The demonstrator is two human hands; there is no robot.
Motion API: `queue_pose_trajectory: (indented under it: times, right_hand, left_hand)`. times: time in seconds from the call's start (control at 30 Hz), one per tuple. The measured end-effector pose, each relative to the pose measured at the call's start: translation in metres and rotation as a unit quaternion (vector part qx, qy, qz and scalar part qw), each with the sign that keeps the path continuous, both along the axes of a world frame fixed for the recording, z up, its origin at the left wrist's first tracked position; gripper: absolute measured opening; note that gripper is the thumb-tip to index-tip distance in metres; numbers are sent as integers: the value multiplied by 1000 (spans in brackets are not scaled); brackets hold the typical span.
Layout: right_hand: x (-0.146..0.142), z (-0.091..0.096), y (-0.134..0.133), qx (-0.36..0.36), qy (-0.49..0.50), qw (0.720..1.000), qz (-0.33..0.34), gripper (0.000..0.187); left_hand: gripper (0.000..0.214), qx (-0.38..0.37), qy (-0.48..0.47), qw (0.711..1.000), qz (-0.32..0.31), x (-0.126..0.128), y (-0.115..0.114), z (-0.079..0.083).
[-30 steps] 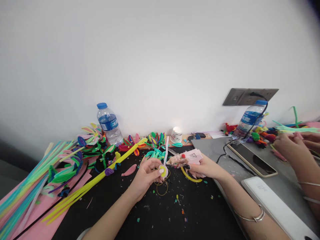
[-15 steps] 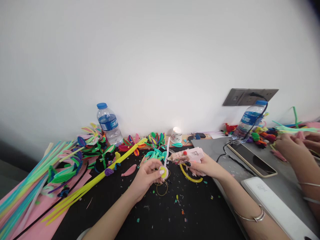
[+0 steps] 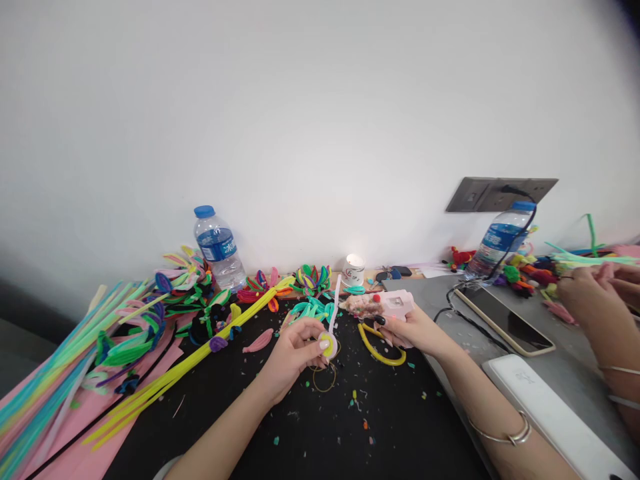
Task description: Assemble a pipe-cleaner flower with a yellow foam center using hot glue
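Observation:
Between the thumb and fingers of my left hand is a small coiled pipe cleaner, yellow in the middle and pale lilac outside. Its loose pale end sticks upward. My right hand is wrapped round a pink glue gun with a decorated front, its nozzle pointing left toward the coil but apart from it. Beneath the glue gun lies a bent yellow pipe cleaner. A thin gold-coloured loop shows just below my left hand. Turquoise pipe-cleaner petals lie behind it.
Long pipe cleaners and finished flowers cover the left side. A water bottle and a lit candle cup stand by the wall. On the right are a phone, a white power bank, cables and another person's hands.
My right hand has drawn the glue gun slightly to the right and up, away from the coil. My left hand keeps the coil in nearly the same place.

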State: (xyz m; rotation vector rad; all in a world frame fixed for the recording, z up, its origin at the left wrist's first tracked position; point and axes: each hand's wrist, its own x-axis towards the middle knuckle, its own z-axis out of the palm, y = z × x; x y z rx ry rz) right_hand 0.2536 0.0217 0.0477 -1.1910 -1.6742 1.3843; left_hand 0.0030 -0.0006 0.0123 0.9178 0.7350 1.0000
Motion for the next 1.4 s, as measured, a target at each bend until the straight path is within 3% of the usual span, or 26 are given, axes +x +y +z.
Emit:
queue_pose_trajectory:
  times: [0.2,0.53,1.03,1.2,1.4]
  right_hand:
    - [4,-2,1,11,18,1000,-9,41]
    - [4,-5,0,-39,-13,995,91,29]
    - [4,-8,2,-6,-9,998,62,31]
    - [2,-2,1,20,-14,1000,20,32]
    - [2,0,-2,-28,-22,997,62,26]
  left_hand:
    - [31,-2,-2,1000,3,-1,-1,0]
    - [29,-2,-4,1000,8,-1,2,-2]
    - [31,-5,-2,1000,4,0,-1,3]
    - [31,-2,3,1000,1,-1,-2,1]
    - [30,5,-1,1000,7,-2,1,-3]
